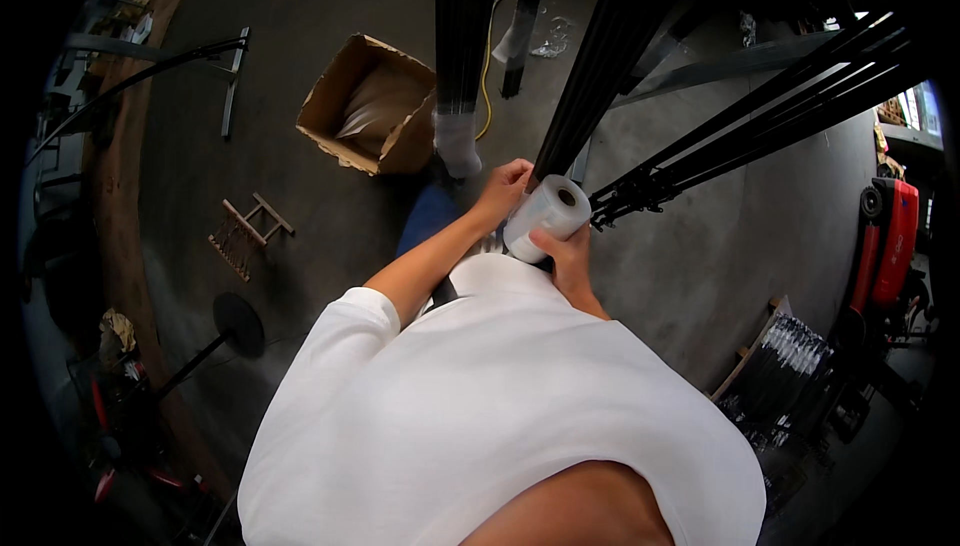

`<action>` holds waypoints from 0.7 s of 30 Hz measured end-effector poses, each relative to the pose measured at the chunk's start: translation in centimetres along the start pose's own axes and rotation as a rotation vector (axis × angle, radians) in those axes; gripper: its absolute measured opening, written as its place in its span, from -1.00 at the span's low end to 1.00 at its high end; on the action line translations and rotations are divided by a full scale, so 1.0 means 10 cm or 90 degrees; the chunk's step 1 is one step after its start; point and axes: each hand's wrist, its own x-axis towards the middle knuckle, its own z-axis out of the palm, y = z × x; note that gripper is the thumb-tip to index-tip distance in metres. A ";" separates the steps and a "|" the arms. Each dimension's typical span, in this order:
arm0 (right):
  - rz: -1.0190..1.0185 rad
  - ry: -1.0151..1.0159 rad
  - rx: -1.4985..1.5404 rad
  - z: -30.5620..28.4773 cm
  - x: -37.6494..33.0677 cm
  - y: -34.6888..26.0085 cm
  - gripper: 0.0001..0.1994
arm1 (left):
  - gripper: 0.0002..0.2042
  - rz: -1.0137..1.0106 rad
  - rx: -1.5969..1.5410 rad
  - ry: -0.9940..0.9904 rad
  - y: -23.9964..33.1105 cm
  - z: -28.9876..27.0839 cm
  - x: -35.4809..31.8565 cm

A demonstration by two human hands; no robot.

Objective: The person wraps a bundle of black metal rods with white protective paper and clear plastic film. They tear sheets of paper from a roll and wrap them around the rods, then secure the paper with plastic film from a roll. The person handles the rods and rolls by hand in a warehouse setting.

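Observation:
A roll of clear stretch film (540, 227) is in my right hand (571, 260), with the thumb over its side and the fingers round behind. The roll's open core faces up and away from me. Just left of it, my left hand (503, 191) has its fingers curled at the lower end of a bundle of long black rods (590, 76); what they pinch is hidden. To the left hangs another black bundle (463, 36), its lower end covered in film (457, 144). On the right, a looser bundle of black rods (690, 158) slants toward the roll.
An open cardboard box (318, 124) with pale material inside stands at the far left. Near it are a small wooden stool (258, 229) and a round black base (239, 325) with a pole. A red machine (890, 246) and a rack of black parts (775, 371) stand right.

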 end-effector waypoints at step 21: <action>-0.033 0.007 -0.001 -0.05 0.04 0.02 -0.28 | -0.68 0.088 0.211 -0.144 -0.19 -0.18 -0.19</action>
